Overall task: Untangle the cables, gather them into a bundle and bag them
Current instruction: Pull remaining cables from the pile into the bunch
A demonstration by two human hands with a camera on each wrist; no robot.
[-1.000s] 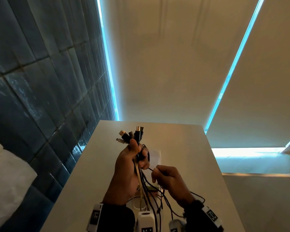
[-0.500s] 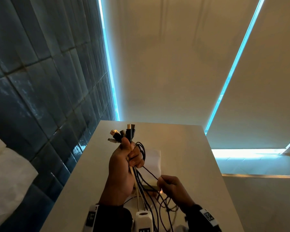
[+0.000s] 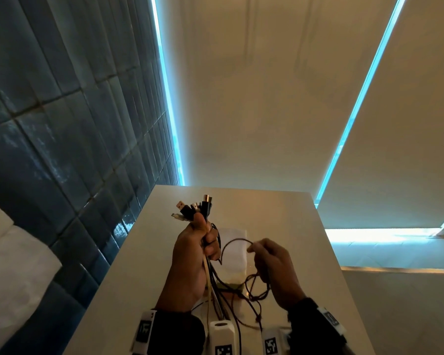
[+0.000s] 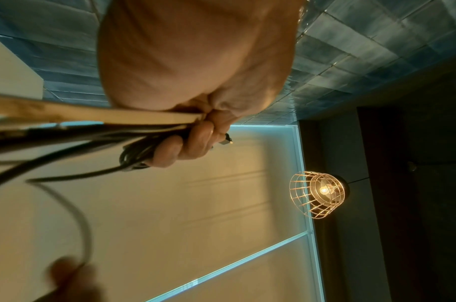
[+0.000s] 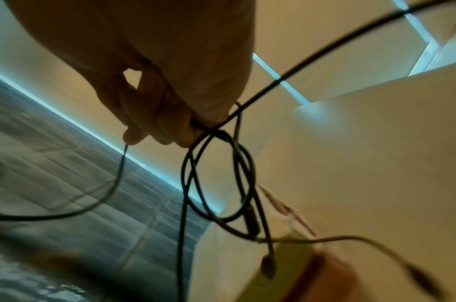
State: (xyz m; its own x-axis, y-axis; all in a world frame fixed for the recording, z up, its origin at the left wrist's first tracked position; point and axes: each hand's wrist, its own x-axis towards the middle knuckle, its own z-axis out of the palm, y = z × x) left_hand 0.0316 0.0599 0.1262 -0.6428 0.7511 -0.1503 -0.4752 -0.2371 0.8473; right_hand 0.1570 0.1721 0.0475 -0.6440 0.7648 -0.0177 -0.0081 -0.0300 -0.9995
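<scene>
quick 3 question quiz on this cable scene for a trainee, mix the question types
1. True or false: the left hand grips the cable bundle with the connector ends sticking out above the fist.
2. Multiple choice: what does the right hand hold? A) a thin dark cable pinched into a loop B) a white plug C) nothing
3. Fill in: the clear bag lies flat on the white ____, behind the hands.

Key: 1 true; 2 A; 3 table
</scene>
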